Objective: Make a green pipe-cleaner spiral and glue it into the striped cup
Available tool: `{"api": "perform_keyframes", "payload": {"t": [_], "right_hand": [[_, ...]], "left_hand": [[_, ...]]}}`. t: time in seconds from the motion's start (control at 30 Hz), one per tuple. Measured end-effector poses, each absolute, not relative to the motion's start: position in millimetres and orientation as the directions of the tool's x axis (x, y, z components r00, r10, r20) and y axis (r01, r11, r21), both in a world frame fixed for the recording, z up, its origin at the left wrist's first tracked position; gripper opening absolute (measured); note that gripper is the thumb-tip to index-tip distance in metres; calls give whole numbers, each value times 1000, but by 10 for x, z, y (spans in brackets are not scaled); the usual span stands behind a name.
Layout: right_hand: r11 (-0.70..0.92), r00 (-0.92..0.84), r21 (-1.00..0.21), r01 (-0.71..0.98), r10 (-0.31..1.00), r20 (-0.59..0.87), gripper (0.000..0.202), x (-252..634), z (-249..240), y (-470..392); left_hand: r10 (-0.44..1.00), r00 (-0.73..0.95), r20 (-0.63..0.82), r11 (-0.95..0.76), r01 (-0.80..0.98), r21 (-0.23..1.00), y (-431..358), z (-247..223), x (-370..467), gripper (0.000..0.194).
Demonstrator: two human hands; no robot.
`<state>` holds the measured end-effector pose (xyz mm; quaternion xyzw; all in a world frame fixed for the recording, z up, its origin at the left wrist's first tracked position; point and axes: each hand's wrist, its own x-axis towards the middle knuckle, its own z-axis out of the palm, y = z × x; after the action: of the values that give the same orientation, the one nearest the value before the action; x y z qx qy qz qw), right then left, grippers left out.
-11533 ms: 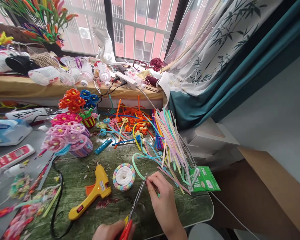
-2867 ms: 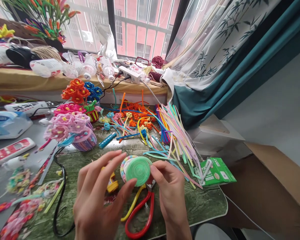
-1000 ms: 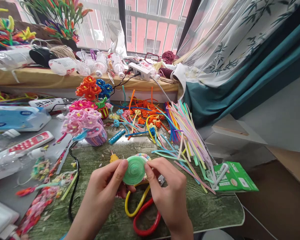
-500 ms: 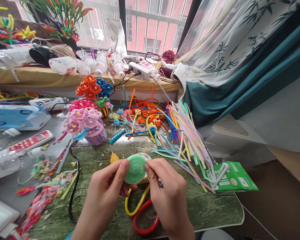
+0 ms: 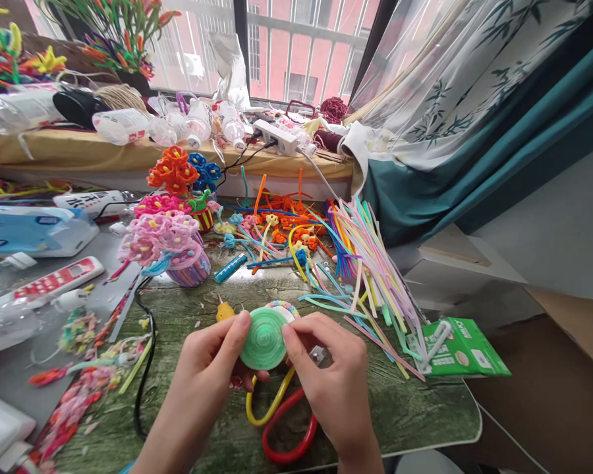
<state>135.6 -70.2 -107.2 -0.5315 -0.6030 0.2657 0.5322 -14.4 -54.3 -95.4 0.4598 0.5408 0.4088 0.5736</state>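
A green coiled disc (image 5: 263,338), wound in rings like a pipe-cleaner spiral, is held up over the table. My left hand (image 5: 216,359) pinches its left edge between thumb and fingers. My right hand (image 5: 329,368) has thumb and forefinger on its right edge. Partly hidden behind the disc lies a round piece with a pastel beaded-looking rim (image 5: 287,307). Below my hands are scissors with one yellow and one red handle loop (image 5: 290,447); their blades are covered. A yellow glue-gun-like nozzle (image 5: 224,308) shows behind my left fingers.
Pastel pipe cleaners (image 5: 375,263) fan out at the right beside a green packet (image 5: 467,349). A pink flower pot (image 5: 190,263) and a blue lighter-sized stick (image 5: 230,268) stand farther back. A black cable (image 5: 145,355), bottles and a tissue pack (image 5: 34,230) crowd the left.
The green disc has tilted slightly and shifted a little left and down, its coiled face now showing more clearly. Both hands still hold it.
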Motion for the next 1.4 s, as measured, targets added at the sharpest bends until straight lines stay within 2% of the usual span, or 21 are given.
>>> {"api": "perform_keyframes", "payload": {"t": [0.17,0.3,0.47,0.63,0.77,0.87,1.03,1.13,1.27,1.33,1.4], "right_hand": [[148,150,-973,177,973,175,22,1358,-1113,-681],[102,163,-988,115,979,120,22,1348,-1123,-662],[51,166,-999,20,985,53,22,1362,-1143,-685],[-79,41,-969,-234,995,-91,26,1404,-1155,-702],[-107,-1,-921,-376,993,-115,28,1387,-1148,-690],[-51,86,-936,-349,993,-86,20,1416,-1168,-695],[18,300,-988,-155,953,-29,24,1721,-1240,-763],[78,487,-990,-117,873,11,28,1983,-1271,-838],[208,724,-969,-132,688,49,29,2257,-1273,-944],[232,785,-968,-92,616,73,29,2336,-1271,-985],[210,809,-978,-3,575,121,30,2374,-1279,-1011]], "left_hand": [[959,92,-269,271,-11,962,-545,-920,-141,43],[966,81,-246,245,24,969,-561,-887,-132,40],[981,-49,-186,190,80,979,-620,-844,-80,39],[973,-160,-168,169,-8,986,-644,-897,-54,34],[972,-175,-159,147,-76,986,-669,-955,-11,37],[973,-163,-165,153,-80,985,-726,-929,91,30],[964,-215,-158,150,-52,987,-835,-850,277,23],[957,-261,-126,131,0,991,-880,-837,317,22],[951,-300,-72,92,52,994,-920,-901,347,19],[977,-213,-8,38,136,990,-933,-997,408,19],[996,-35,85,-70,303,950,-939,-1129,503,20]]}}
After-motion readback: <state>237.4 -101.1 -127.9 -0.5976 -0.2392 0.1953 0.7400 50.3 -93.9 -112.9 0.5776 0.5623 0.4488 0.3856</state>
